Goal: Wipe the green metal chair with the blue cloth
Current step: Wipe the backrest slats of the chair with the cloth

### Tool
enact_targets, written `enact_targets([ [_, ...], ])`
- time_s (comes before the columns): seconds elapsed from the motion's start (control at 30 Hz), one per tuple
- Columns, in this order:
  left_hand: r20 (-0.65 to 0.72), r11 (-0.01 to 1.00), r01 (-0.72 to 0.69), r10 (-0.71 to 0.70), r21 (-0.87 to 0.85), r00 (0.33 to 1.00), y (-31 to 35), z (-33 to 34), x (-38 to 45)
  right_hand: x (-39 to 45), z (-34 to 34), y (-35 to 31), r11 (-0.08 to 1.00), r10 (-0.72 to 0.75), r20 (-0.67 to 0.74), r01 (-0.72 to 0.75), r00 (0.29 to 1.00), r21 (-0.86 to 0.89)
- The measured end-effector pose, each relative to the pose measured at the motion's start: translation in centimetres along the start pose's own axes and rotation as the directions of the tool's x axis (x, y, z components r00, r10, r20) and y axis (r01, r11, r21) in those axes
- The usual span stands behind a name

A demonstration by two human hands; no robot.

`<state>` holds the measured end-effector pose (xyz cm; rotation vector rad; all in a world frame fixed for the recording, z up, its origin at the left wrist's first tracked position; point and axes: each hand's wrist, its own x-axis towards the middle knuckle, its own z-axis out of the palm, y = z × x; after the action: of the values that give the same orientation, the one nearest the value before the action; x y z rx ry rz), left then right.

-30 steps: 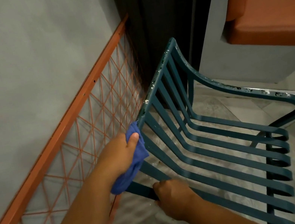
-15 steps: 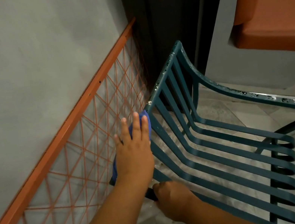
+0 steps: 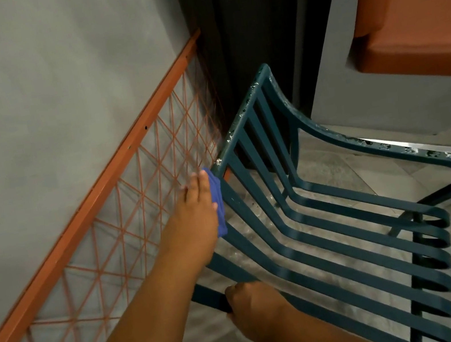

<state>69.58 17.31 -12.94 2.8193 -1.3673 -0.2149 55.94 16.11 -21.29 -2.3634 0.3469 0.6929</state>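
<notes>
Pressing flat on the blue cloth [image 3: 217,202], the left hand [image 3: 196,215] has its fingers stretched out straight and holds the cloth against the outer side of the chair back. Only a strip of the cloth peeks out along the edge of the hand, touching the rail.

The green metal chair [image 3: 331,212] fills the picture from the middle out toward 4 o'clock. It is tipped toward the person. Its long slats bend from the back down into the seat and curl over at the front edge near 4 o'clock. White chipped spots show along the top rail and the arm rail.

At 6 o'clock the right hand [image 3: 255,313] is curled tight around a lower bar of the chair.

An orange wire frame [image 3: 130,187] with crossing thin wires leans along the grey wall [image 3: 39,98] from 8 o'clock up toward 11 o'clock, just beside the chair back. An orange cushion seat [image 3: 417,16] sits at 2 o'clock, well apart from the hands. The grey floor [image 3: 337,163] shows through the slats.
</notes>
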Motion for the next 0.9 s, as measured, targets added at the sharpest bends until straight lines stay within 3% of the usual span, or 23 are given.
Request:
enact_targets([
  [0.07,0.038,0.987,0.098,-0.094,-0.125,0.995,0.3,-0.8,1.7,-0.1,0.1,0.1,0.999,-0.008,-0.012,0.008,1.000,0.035],
  [0.17,-0.064,0.985,0.158,-0.163,-0.073,0.985,1.0,-0.6,1.4,-0.3,0.4,0.3,0.999,-0.025,-0.036,0.026,0.999,0.032],
  [0.3,-0.098,0.913,0.212,-0.189,0.348,0.977,2.4,1.9,-2.2,-0.1,0.9,0.3,0.999,-0.028,-0.025,0.028,0.999,-0.015],
  [0.37,-0.059,0.899,0.165,-0.154,0.405,0.986,2.2,1.8,-2.5,0.1,0.9,0.4,1.000,-0.017,-0.017,0.017,1.000,-0.018],
  [0.5,0.004,0.957,0.289,-0.289,0.007,0.957,1.6,-0.4,1.6,0.1,0.3,0.3,1.000,0.012,0.056,-0.013,0.998,0.028],
  [0.6,0.147,0.906,0.308,-0.275,-0.290,0.950,0.1,-1.6,2.8,-0.2,-0.1,0.1,0.999,0.032,0.098,-0.036,0.995,0.040],
  [0.7,0.230,0.829,0.370,-0.297,-0.420,0.927,-0.9,-2.0,2.9,-0.3,-0.2,0.0,0.998,0.035,0.120,-0.040,0.992,0.043],
  [0.77,0.141,0.870,0.400,-0.374,-0.287,0.917,-0.4,-1.2,2.3,-0.4,-0.1,0.0,0.998,0.029,0.099,-0.034,0.995,0.051],
  [0.83,-0.072,0.955,0.297,-0.295,0.022,0.953,1.0,0.3,0.1,-0.3,0.1,0.0,0.999,0.019,0.064,-0.022,0.998,0.039],
  [0.9,-0.115,0.945,0.249,-0.229,0.211,0.967,1.8,1.5,-2.4,-0.4,0.1,0.2,1.000,-0.001,0.052,0.001,0.999,-0.001],
])
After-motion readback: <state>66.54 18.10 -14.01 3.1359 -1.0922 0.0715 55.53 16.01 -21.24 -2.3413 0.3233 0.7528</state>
